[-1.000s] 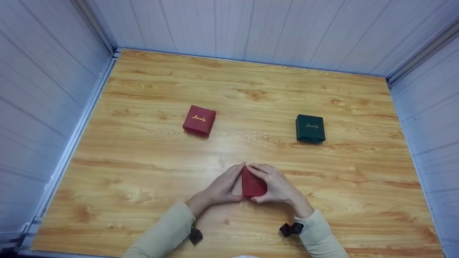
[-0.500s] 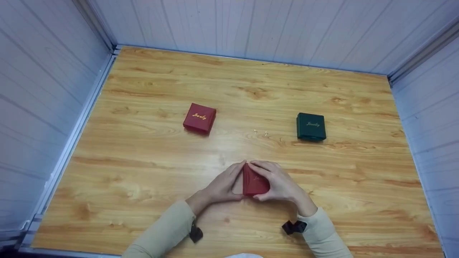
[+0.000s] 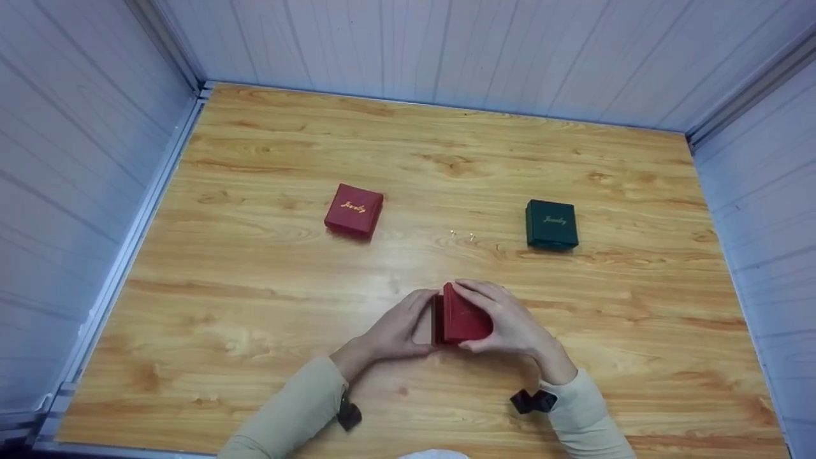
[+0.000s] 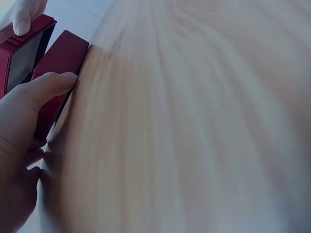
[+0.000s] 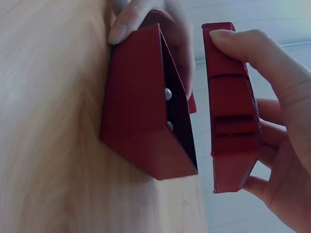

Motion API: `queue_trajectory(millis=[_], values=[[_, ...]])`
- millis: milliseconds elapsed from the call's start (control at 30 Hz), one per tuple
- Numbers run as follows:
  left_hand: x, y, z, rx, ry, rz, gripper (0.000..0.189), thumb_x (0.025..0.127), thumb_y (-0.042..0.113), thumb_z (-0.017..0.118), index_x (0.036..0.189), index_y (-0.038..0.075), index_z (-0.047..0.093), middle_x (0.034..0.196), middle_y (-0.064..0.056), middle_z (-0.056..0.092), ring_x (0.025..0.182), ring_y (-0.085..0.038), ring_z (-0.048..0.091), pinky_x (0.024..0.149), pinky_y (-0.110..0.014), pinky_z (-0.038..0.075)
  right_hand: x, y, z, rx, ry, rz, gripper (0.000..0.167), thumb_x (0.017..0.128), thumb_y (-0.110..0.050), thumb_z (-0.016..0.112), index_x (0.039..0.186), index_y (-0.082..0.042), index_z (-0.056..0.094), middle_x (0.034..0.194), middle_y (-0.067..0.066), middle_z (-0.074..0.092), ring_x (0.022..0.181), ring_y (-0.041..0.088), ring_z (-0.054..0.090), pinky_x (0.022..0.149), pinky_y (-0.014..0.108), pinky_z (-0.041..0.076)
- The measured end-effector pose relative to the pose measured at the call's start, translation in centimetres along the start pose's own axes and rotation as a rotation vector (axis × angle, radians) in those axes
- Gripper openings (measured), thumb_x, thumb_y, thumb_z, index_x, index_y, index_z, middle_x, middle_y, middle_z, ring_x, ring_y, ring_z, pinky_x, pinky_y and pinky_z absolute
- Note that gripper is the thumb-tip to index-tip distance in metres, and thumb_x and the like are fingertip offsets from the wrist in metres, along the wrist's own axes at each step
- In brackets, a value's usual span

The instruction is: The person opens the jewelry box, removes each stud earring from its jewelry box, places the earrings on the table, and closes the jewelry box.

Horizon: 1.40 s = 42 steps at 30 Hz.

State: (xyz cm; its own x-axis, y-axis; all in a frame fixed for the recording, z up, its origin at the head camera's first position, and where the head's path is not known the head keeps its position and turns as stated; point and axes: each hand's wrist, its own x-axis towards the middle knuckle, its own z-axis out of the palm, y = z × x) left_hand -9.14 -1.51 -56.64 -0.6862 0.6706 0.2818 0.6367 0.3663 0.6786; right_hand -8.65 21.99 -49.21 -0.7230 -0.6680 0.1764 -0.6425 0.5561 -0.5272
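Observation:
A red jewelry box stands on its side at the table's near middle, lid parted from base. My left hand point(image 3: 394, 330) grips the box base point(image 5: 133, 92) between thumb and fingers. My right hand point(image 3: 507, 322) pinches the lid point(image 3: 467, 320) by its opposite edges, a small gap from the base. Two pearl-like white balls point(image 5: 168, 93) show inside the base in the right wrist view. The lid's paler inner face shows in the left wrist view. Two tiny gold-coloured pieces, perhaps stud earrings point(image 3: 472, 236), lie on the table beyond the hands.
Beyond the hands on the left sits another red box point(image 3: 354, 209) with gold lettering. A dark green box point(image 3: 552, 224) is on the right. Pale panel walls point(image 3: 408, 51) border the wooden table point(image 3: 255, 268) on the back and both sides.
The lid has come away from the base, moving right with my right hand; earlier the two were together. My left hand and the base stay about where they were.

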Motion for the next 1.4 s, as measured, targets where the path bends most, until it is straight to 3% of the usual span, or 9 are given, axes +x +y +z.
queue_trajectory(millis=[433,1033,1400], values=[[0.0,0.5,-0.2,0.013,-0.055,-0.080,0.091,0.067,0.032,0.074,0.135,-0.001,0.024,0.132,-0.011,0.034,0.123,-0.019,0.031,0.102,-0.031,0.027,-2.0,1.2,-1.1,-0.021,0.032,0.058,0.085,0.062,-0.045,0.075,0.133,-0.011,0.041,0.132,0.006,0.041,0.117,0.024,0.038,0.093,0.044,0.034],[0.1,0.7,-0.2,0.061,-0.070,-0.084,0.093,0.065,0.035,0.073,0.134,-0.003,0.024,0.131,-0.014,0.034,0.123,-0.023,0.030,0.103,-0.032,0.025,-5.7,3.7,-2.9,-0.024,0.053,0.176,0.085,0.061,-0.041,0.077,0.133,-0.011,0.042,0.132,0.007,0.041,0.115,0.028,0.039,0.088,0.047,0.039],[0.0,0.5,-0.1,0.055,-0.054,-0.065,0.091,0.068,0.040,0.071,0.133,-0.004,0.025,0.130,-0.013,0.034,0.122,-0.023,0.032,0.101,-0.032,0.028,-6.3,4.7,-1.9,-0.027,-0.006,0.156,0.088,0.059,-0.043,0.078,0.132,-0.009,0.043,0.132,0.007,0.042,0.118,0.025,0.038,0.092,0.045,0.035]])
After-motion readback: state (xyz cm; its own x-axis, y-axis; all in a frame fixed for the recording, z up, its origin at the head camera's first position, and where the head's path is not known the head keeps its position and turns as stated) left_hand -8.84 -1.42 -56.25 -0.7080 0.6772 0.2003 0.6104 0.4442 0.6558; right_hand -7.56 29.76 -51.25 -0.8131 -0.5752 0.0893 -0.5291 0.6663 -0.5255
